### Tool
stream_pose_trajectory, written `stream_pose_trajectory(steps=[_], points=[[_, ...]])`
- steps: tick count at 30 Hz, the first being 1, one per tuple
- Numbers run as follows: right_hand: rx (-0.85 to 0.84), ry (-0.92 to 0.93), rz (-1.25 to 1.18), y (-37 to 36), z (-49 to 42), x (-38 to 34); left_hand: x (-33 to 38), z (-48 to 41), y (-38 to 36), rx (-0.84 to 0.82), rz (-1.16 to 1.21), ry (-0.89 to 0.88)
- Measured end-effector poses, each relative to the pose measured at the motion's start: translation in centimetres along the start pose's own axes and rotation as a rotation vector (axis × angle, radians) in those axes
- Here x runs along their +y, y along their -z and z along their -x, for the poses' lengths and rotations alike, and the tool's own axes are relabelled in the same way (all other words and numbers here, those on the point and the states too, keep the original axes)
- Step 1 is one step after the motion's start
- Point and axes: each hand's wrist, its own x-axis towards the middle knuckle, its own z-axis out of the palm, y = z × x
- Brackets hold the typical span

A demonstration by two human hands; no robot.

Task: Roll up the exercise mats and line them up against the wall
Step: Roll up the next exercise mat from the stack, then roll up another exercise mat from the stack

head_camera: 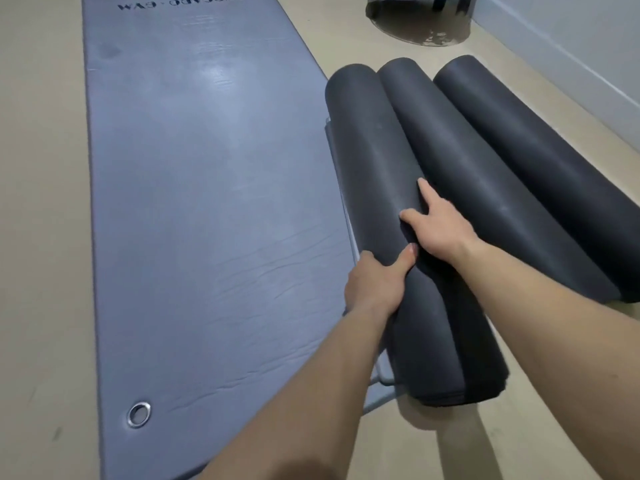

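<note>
Closest to me, my left hand [375, 285] gripped the near roll [374, 150], fingers curled down its 9 o'clock flank and thumb laid across the top. Just past it, my right hand [440, 230] lay on the crown with the thumb spread. The one finger I could see was straight and reached into the groove against the middle roll [460, 161]; the others were hidden there, so I could not tell whether they hooked. A pale tail [379, 375] of the same mat lay flat under the roll on its 9 o'clock side, so I judged the rolling not quite finished. To do it well I reckoned on even downward pressure from both hands, the ends kept square so the roll would not cone, the tail taken up tight, then the roll snugged against its neighbour. It lay on the floor [41, 168], long axis running from 5 o'clock near me to 11 o'clock, touching the middle roll along its side. The third roll [540, 161] lay just beside that, roughly parallel, near the wall [588, 46] at 2 o'clock. At 10 o'clock the flat mat [207, 202], not yet rolled, stretched from 6 toward 12.
</note>
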Motion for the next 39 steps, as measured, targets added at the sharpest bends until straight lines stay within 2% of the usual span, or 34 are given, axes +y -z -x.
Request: stream_pose_trajectory(steps=[4,8,15,23,29,32,33,35,37,38,39], points=[[0.169,0.097,0.277,0.0,-1.3,0.6,1.7,-2.9,-3.6,-0.102,-0.011,-0.056],[0.163,0.172,0.536,-0.4,-0.8,2.8,1.1,-5.3,-3.2,-0.173,-0.009,-0.181],[0.305,0.213,0.592,-1.1,-2.1,3.9,1.0,-7.3,-3.9,-0.183,0.025,-0.175],[0.278,0.192,0.547,1.8,-7.3,6.7,4.9,-9.4,-8.0,-0.169,-0.005,-0.201],[0.258,0.1,0.539,2.3,-9.4,7.0,7.2,-10.6,-9.2,-0.111,-0.224,-0.193],[0.327,0.02,0.525,1.1,-8.6,5.7,5.0,-9.0,-6.4,-0.021,-0.427,-0.313],[0.408,0.059,0.548,0.3,-7.8,5.3,3.4,-7.8,-4.4,-0.022,-0.507,-0.352],[0.515,0.27,0.604,-2.0,-5.6,5.2,-1.1,-5.3,0.6,-0.022,-0.722,-0.468],[0.491,0.525,0.62,-6.1,-2.4,6.2,-6.5,-2.5,5.9,-0.04,-0.924,-0.538],[0.442,0.576,0.619,-8.4,-0.7,6.9,-9.1,-0.9,8.3,-0.04,-0.984,-0.536],[0.368,0.54,0.617,-10.5,1.1,7.5,-11.6,0.6,10.3,-0.01,-1.015,-0.507]])
